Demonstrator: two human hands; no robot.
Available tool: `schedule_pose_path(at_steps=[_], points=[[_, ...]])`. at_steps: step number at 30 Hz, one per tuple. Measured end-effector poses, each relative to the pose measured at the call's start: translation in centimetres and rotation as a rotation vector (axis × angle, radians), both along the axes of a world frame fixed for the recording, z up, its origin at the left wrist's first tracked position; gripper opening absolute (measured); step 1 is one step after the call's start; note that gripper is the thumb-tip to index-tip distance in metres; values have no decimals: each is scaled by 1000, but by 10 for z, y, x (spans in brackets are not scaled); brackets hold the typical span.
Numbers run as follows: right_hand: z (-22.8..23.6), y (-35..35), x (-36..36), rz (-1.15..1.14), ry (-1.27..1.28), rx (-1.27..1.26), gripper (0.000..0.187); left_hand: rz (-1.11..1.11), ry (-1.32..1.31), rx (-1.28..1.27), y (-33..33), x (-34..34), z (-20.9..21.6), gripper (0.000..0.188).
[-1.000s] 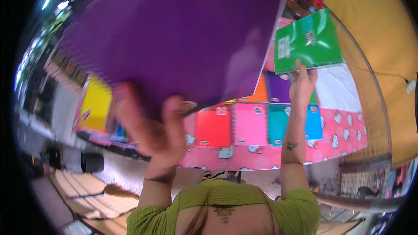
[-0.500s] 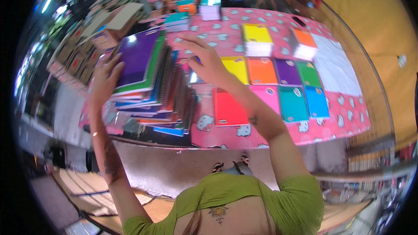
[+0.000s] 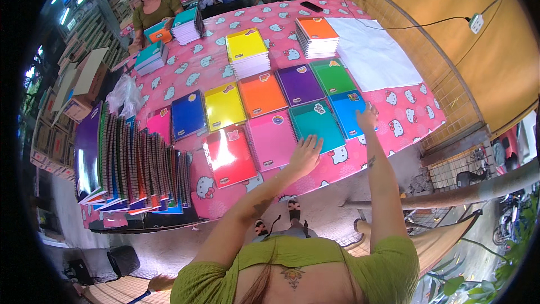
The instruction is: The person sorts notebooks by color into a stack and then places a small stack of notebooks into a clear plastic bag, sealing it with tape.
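My left hand (image 3: 305, 155) lies flat with spread fingers on the near edge of a teal spiral notebook (image 3: 316, 124). My right hand (image 3: 367, 117) rests open on the near right corner of a light blue notebook (image 3: 347, 110). Both notebooks belong to rows of single notebooks laid flat on the pink patterned table (image 3: 405, 118): red (image 3: 229, 155), pink (image 3: 271, 138), yellow (image 3: 224, 106), orange (image 3: 262, 94), purple (image 3: 300, 83), green (image 3: 333, 75) and dark blue (image 3: 188, 114). Neither hand grips anything.
A long row of notebooks stands on edge at the left (image 3: 132, 163). Stacks of yellow (image 3: 246, 52), orange (image 3: 316, 35) and teal (image 3: 187, 24) notebooks sit further back. White sheets (image 3: 374, 56) lie at the right. Another person (image 3: 152, 8) works at the far end.
One second ago I held a purple notebook up close and a green one in my right hand. Both hands have since come down empty onto the laid-out teal and blue notebooks.
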State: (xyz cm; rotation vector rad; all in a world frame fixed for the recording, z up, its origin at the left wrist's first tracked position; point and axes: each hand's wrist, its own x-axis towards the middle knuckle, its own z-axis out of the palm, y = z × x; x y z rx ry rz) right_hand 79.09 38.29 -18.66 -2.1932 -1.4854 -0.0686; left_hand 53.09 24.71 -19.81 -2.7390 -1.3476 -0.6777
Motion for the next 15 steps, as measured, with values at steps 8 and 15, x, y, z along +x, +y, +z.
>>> schedule_pose_path(at_steps=[8,15], points=[[82,-19,9,371,256,-84,52,222,-894,-226,15,-57,158,38],[294,-144,-204,831,1007,674,85,526,-1017,587,-175,-217,339,50]])
